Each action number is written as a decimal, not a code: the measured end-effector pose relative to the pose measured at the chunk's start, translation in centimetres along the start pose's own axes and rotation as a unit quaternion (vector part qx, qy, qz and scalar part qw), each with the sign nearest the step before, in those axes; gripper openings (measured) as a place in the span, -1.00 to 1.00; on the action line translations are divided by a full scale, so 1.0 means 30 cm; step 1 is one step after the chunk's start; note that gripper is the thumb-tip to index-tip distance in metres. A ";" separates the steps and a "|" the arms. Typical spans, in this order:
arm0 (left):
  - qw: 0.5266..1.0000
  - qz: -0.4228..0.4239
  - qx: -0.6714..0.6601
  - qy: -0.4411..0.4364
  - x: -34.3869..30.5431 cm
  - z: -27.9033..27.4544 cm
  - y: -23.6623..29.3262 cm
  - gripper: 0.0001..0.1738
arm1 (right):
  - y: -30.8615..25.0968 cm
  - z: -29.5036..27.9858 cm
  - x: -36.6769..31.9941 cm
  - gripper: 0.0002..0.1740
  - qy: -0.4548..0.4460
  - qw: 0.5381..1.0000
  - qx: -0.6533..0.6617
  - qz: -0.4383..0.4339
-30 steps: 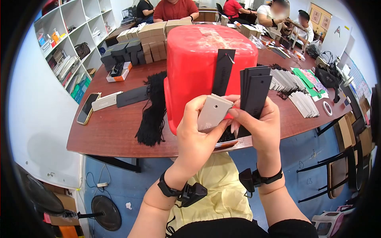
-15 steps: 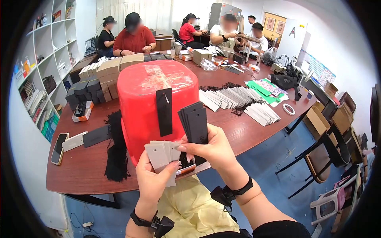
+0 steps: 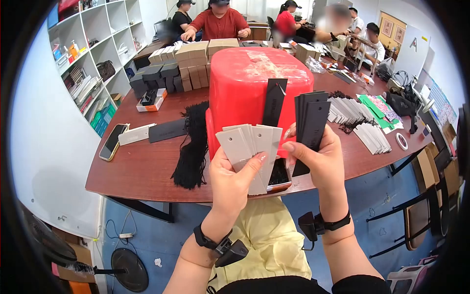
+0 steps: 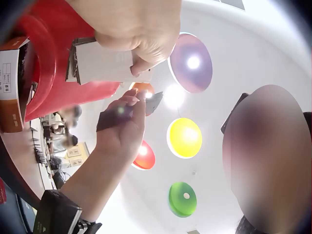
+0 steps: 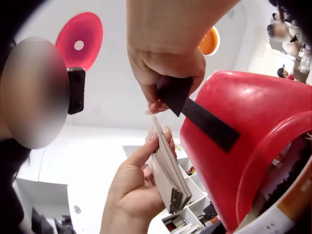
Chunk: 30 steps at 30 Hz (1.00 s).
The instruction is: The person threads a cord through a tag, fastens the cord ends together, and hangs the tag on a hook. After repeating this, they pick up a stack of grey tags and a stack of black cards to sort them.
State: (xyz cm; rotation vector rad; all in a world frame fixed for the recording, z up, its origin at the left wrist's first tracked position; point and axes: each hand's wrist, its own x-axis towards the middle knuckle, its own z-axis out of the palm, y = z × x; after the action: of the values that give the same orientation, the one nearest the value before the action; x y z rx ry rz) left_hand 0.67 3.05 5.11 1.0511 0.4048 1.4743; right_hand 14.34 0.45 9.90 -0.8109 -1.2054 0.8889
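My left hand [image 3: 229, 182] grips a fanned bunch of light grey hang tags [image 3: 243, 142], each with a punched hole near its top end. Beside it, my right hand [image 3: 327, 159] holds several black hang tags [image 3: 313, 120] upright, spread slightly. A narrow gap separates the two hands, and the right thumb points toward the grey tags. Behind them stands an upturned red plastic bin [image 3: 235, 83] with clear tape on top. One black tag [image 3: 275, 103] hangs on its side. A small box [image 3: 283, 187] of black strings sits below the hands at the table edge.
A bundle of black strings [image 3: 191, 152] lies left of the bin, near a phone [image 3: 113, 142]. Rows of grey tags [image 3: 372, 138] and a tape roll [image 3: 401, 141] lie at right. Stacked cardboard boxes [image 3: 192, 51] stand behind. Several people sit across the table.
The grey tags have gone from a compact stack to a wide fan in my left hand. My hands have drawn apart. The head view swung right and came back; the black tags stay in my right hand.
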 end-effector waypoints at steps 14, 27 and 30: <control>0.988 0.139 0.067 0.024 0.117 0.057 0.004 -0.63 | 0.004 -0.026 0.028 -0.85 0.075 0.996 0.000 -0.043; 0.979 0.184 0.083 0.024 0.154 0.077 -0.049 -0.64 | 0.025 -0.098 0.005 -0.81 0.087 0.996 0.012 -0.024; 0.980 0.181 0.070 0.034 0.149 0.080 -0.047 -0.63 | 0.020 -0.095 0.001 -0.81 0.081 0.996 0.022 -0.016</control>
State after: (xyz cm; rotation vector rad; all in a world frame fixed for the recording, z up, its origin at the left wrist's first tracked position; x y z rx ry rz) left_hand 4.01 6.69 6.93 1.2343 0.3832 1.8307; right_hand 17.07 0.58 8.86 -0.8109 -1.0505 0.8048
